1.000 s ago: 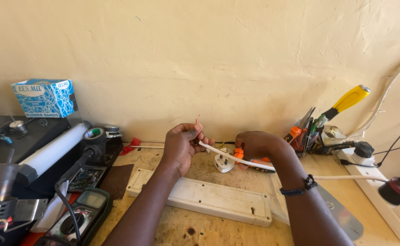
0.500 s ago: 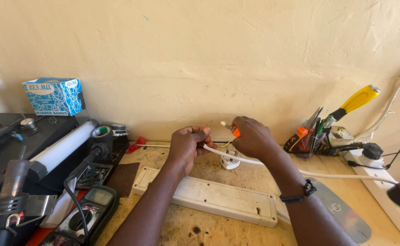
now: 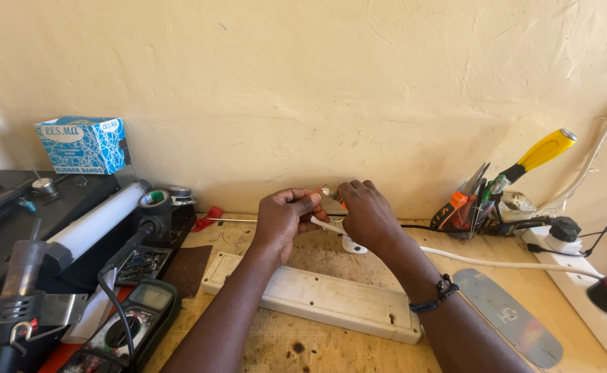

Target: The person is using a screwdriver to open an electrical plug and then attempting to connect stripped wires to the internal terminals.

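Note:
My left hand (image 3: 286, 217) pinches the end of a white cable (image 3: 504, 264) close to the wall. My right hand (image 3: 365, 214) is closed around a small cutting tool with orange handles (image 3: 331, 200), its blades at the cable end between both hands. The cable runs off to the right across the wooden bench. A small white plastic part (image 3: 353, 245) lies under my right hand. A long white power strip housing (image 3: 317, 298) lies flat on the bench below my wrists.
At left lie a multimeter (image 3: 127, 328), a heat gun (image 3: 10, 304), a white tube (image 3: 96, 221), tape rolls and a blue box (image 3: 82, 145). At right stand a yellow-handled screwdriver (image 3: 542, 152) among tools, a plugged-in power strip (image 3: 593, 276) and a grey metal plate (image 3: 504, 314).
Both hands have drawn closer together near the wall. The right hand has shifted left with the orange-handled tool up to the cable end held by the left hand.

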